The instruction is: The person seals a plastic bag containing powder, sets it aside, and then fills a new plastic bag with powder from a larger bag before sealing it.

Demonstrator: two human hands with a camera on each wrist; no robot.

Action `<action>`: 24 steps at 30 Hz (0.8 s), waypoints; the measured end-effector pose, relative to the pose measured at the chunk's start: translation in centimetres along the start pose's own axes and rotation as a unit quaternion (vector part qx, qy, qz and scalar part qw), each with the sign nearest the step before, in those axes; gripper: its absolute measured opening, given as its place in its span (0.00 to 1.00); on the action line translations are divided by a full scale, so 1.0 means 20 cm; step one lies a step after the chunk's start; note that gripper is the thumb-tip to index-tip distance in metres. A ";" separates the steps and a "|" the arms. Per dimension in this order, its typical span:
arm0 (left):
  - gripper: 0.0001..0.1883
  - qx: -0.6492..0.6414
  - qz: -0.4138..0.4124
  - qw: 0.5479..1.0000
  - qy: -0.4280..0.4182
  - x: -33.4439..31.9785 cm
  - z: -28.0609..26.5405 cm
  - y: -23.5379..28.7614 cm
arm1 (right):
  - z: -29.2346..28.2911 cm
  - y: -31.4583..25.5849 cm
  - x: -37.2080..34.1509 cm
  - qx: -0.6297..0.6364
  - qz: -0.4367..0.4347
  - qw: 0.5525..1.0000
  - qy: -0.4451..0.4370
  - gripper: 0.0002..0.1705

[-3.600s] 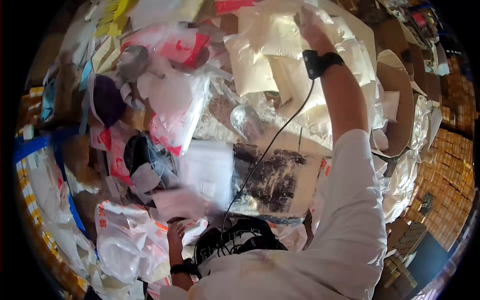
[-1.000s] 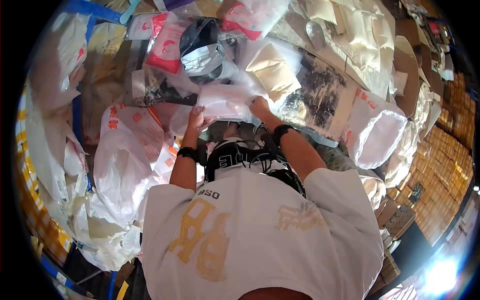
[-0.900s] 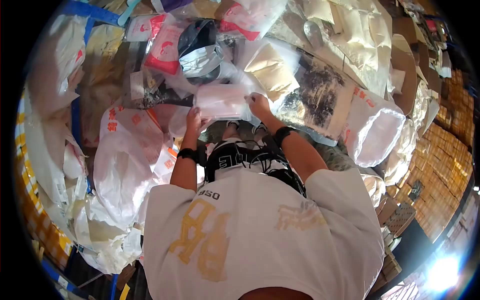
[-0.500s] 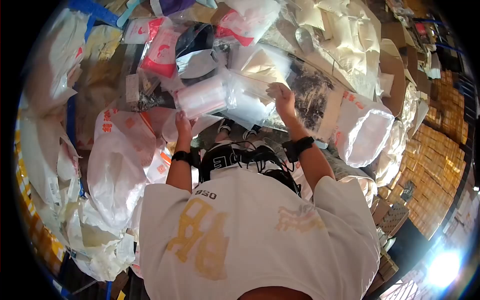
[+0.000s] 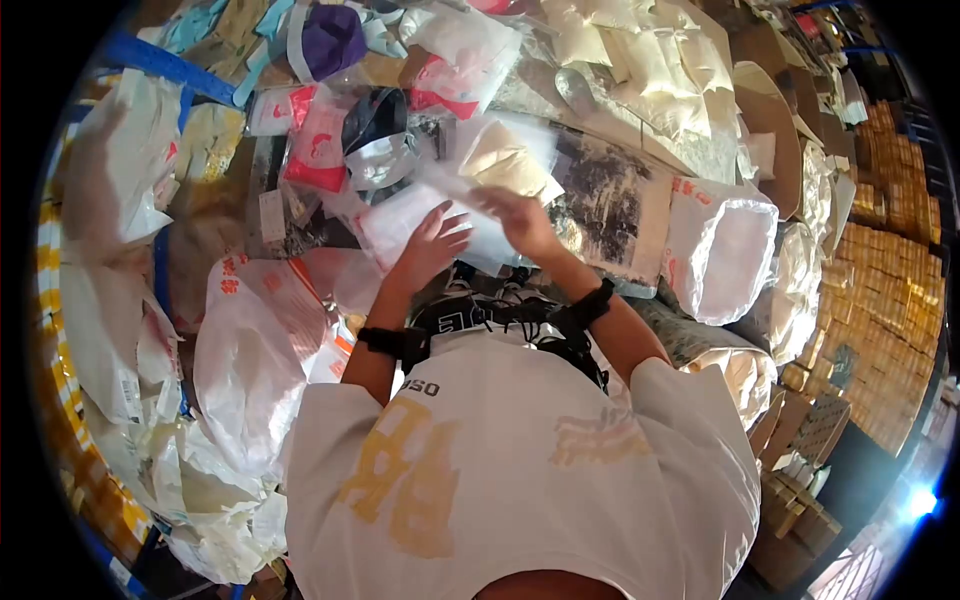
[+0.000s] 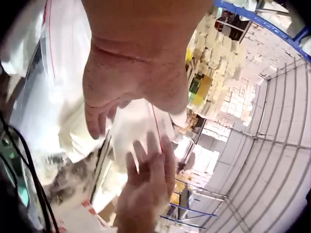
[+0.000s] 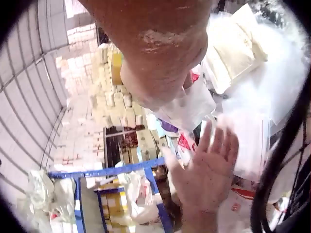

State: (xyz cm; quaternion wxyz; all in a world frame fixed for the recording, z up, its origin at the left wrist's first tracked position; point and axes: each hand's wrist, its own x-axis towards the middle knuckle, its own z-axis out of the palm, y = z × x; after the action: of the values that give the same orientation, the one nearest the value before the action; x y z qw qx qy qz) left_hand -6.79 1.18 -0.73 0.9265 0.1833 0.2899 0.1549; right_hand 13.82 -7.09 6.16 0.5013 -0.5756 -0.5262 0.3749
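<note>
My right hand (image 5: 520, 222) pinches a clear zip bag (image 7: 192, 108), which hangs from it, blurred, over the pile. A red line runs along the bag's edge (image 6: 133, 128) in the left wrist view. My left hand (image 5: 435, 247) is held up beside it, palm facing the right hand, fingers spread and straight in the right wrist view. Below both hands lies a stack of clear plastic bags (image 5: 388, 228). Just beyond the hands sits a filled cream packet (image 5: 508, 165). The right fingertips are partly hidden in the right wrist view.
A black cap (image 5: 375, 125) in clear wrapping and pink-and-white packages (image 5: 318, 150) lie beyond the stack. A clear scoop (image 5: 575, 90) and several cream packets (image 5: 640, 60) are at the back. White sacks stand left (image 5: 255, 350) and right (image 5: 722, 245).
My left hand has let go of the stack of bags and opened. My right hand has come left toward it with a single zip bag, and the stack now lies below the hands.
</note>
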 end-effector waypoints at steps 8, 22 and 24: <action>0.26 -0.038 0.094 0.995 -0.001 0.23 0.30 0.03 | 0.00 -0.07 -0.07 -0.011 0.086 0.991 0.102 0.11; 0.21 0.390 0.321 0.857 0.102 0.41 0.54 0.03 | -0.24 -0.12 -0.11 0.335 0.074 0.892 0.296 0.08; 0.14 0.271 0.182 0.942 0.081 0.28 0.76 0.05 | -0.21 -0.09 -0.12 0.279 0.040 0.930 0.235 0.08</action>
State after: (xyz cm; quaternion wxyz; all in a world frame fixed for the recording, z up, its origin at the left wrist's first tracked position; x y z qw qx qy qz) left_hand 6.48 0.45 8.54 0.7709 0.4641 0.3572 0.2504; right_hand 16.99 -10.25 8.57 0.7359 -0.5042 -0.2441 0.3803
